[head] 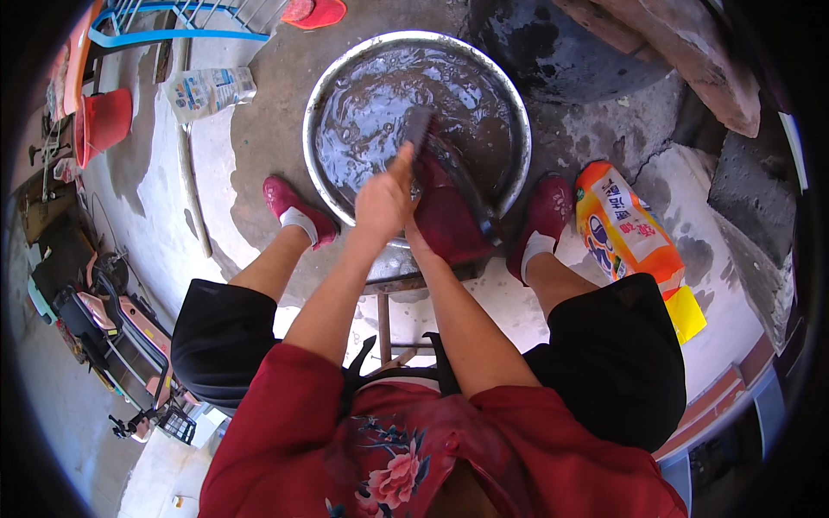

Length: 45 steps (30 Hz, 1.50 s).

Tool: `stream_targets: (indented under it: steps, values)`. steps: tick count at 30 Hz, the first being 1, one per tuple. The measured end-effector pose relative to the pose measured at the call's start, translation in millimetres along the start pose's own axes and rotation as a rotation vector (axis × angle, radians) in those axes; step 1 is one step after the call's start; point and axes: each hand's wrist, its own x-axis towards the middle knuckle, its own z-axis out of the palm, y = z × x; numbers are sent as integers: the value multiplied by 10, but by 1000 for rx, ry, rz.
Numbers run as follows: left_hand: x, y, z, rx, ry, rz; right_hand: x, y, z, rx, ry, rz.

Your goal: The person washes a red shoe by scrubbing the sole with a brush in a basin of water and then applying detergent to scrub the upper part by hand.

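My left hand [382,206] is closed around the light brown handle of a scrubbing brush [420,128], whose dark head is blurred. The brush head lies over the far end of a dark red shoe or boot [450,217] with a black edge, tilted over the near right rim of a large metal basin [311,139]. My right hand [415,234] is at the left side of the footwear; its fingers are mostly hidden behind it and by my left hand. Murky, rippled water [363,129] with some foam fills the basin.
An orange detergent bag [625,223] lies to the right, a white plastic bag [210,92] to the left. A red bucket [107,126] and blue rack [175,35] stand at upper left. Stone slabs [686,58] are at upper right. My feet flank the basin on wet concrete.
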Motion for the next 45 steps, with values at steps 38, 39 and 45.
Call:
stream_targets:
  steps: [38, 39, 45]
  values:
    - [-307, 252, -345, -272, -171, 116, -34, 568, 932, -1359, 183, -432]
    - [-307, 261, -332, -219, -169, 110, -6, 527, 894, -1339, 187, -434]
    - [318, 315, -67, 150, -89, 18, 98, 454, 813, -1258, 117, -566]
